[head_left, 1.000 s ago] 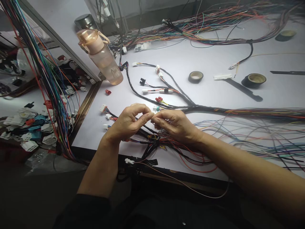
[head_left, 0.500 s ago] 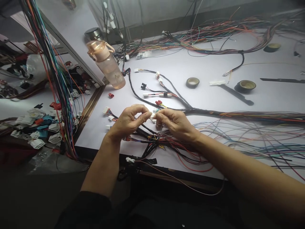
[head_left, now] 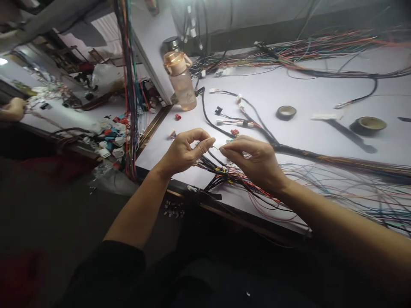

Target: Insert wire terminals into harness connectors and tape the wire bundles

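Note:
Above the bundled wires, my left hand and my right hand face each other with a small gap between the fingertips. Both are pinched, thumb against index finger. A thin, short wire spans the gap and both pinches close on it; its ends are hidden by the fingers. Just behind the hands lies a red connector. The black-wrapped harness branch runs off to the right from behind my right hand.
A bottle stands at the back left. Tape rolls and a dark-handled tool lie to the right. Hanging wires drop beside loose connectors. Another person's hand shows at the far left.
The view has swung left, bringing another person's hand in. My fingertips have moved slightly apart, and the white connector seen between them earlier no longer shows; a thin wire now shows there.

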`<state>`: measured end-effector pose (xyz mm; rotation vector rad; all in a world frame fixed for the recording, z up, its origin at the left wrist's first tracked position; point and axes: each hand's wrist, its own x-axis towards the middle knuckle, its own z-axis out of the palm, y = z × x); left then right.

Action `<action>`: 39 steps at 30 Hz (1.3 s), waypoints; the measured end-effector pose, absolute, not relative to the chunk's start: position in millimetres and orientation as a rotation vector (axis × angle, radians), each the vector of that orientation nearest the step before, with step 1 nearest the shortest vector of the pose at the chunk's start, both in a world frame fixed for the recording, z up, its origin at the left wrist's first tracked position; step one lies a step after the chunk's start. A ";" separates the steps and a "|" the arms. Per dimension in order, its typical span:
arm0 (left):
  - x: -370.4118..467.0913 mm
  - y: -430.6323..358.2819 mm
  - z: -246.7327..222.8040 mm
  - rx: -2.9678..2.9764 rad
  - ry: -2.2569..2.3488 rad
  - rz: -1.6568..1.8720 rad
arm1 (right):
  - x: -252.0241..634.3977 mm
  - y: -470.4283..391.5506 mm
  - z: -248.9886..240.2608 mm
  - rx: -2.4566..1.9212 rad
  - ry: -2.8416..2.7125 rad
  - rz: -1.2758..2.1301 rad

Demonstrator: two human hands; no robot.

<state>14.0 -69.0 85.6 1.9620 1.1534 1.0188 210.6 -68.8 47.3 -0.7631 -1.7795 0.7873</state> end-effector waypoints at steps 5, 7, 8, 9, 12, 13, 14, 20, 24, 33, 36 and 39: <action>-10.4 -125.1 78.3 1.820 1.457 1.187 | 208.5 -79.8 47.1 -0.675 -1.881 0.802; -22.2 -147.3 70.7 1.835 1.583 1.196 | 211.1 -86.4 46.1 -0.621 -1.932 0.821; -26.9 -156.7 65.9 1.873 1.610 1.117 | 212.3 -89.8 45.6 -0.588 -1.960 0.834; -30.3 -164.4 60.5 1.937 1.628 0.998 | 213.2 -93.1 44.9 -0.557 -1.986 0.846; -33.3 -177.0 44.3 2.043 1.642 0.637 | 213.5 -101.6 42.2 -0.498 -2.042 0.873; -32.9 -178.1 39.7 2.046 1.639 0.577 | 213.0 -103.7 41.1 -0.493 -2.054 0.878; -32.4 -178.2 36.1 2.034 1.630 0.561 | 212.5 -105.3 40.1 -0.492 -2.063 0.883; -27.5 -177.1 37.7 1.550 1.527 0.950 | 212.2 -108.4 37.5 -0.489 -2.080 0.906; -15.0 -178.7 49.8 1.369 1.472 1.048 | 213.8 -108.5 38.3 -0.470 -2.110 0.937; -3.9 -175.8 41.0 1.088 1.379 1.173 | 211.8 -105.1 29.6 -0.487 -2.155 0.939; -3.0 -176.0 40.2 1.036 1.353 1.181 | 210.8 -104.1 27.9 -0.510 -2.170 0.922; -1.5 -175.2 40.1 1.003 1.325 1.191 | 210.5 -103.6 26.3 -0.526 -2.177 0.910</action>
